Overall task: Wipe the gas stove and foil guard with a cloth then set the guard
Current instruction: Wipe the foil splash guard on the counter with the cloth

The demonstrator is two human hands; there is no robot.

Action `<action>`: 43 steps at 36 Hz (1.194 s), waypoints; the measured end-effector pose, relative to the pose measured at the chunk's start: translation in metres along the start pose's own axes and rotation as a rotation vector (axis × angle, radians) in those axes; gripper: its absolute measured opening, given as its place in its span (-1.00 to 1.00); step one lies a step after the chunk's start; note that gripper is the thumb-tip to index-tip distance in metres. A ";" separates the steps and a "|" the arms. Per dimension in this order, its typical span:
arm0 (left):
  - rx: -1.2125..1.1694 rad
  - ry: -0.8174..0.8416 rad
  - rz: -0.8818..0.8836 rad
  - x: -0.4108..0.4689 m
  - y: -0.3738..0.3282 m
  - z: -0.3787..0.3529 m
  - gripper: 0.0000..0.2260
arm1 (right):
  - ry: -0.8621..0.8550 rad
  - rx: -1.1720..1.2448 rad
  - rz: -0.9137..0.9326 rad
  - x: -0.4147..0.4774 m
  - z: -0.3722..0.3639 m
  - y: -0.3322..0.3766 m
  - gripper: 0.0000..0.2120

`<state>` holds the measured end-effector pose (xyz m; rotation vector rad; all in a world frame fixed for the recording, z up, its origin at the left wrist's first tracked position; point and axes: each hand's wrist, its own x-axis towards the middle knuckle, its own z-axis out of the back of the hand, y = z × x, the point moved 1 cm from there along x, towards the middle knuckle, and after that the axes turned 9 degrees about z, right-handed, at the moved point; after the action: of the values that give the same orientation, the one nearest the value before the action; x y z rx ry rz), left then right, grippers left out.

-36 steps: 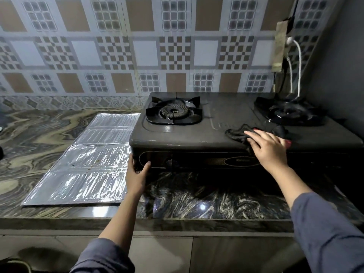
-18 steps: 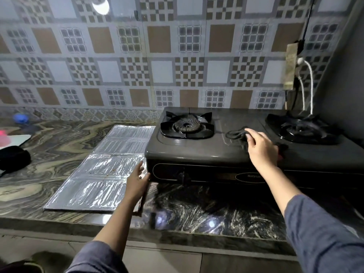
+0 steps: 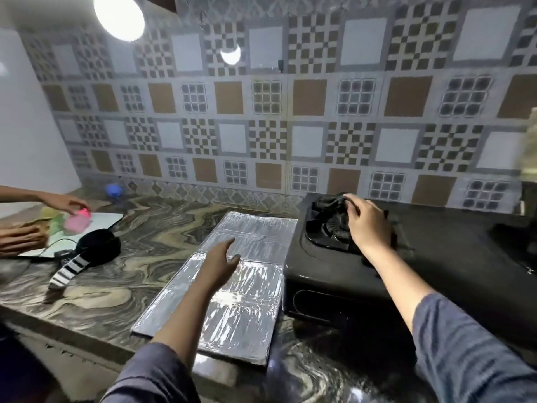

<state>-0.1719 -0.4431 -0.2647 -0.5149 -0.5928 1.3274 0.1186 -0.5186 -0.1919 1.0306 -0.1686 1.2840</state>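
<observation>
While our right hand presses down on the dark cloth at right of centre in the frame, its fingers are curled and clamped on the bunched fabric over the near burner of the black gas stove. Our left hand hovers at centre frame above the foil guard, fingers spread apart and holding nothing; we cannot tell whether the fingertips touch the foil. That guard lies flat on the marbled counter, just beside the stove's left edge. At the left edge of the frame another person's hand reaches toward a pink object on a white board, with a black pouch and a striped strap lying near it. Patterned tiles fill the upper frame.
</observation>
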 end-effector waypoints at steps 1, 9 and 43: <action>0.017 0.002 0.004 0.009 0.005 0.004 -0.54 | 0.004 0.002 -0.005 0.006 -0.011 0.007 -0.71; 0.070 0.058 0.030 0.098 0.056 0.025 -0.55 | -0.020 0.013 -0.015 0.062 -0.105 0.049 -0.73; 0.348 0.316 -0.015 0.278 0.185 -0.039 -0.37 | 0.334 -0.301 -0.627 0.101 -0.353 -0.020 -0.63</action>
<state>-0.2441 -0.1375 -0.3865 -0.4196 -0.1001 1.2688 0.0205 -0.1966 -0.3406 0.5321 0.2025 0.8041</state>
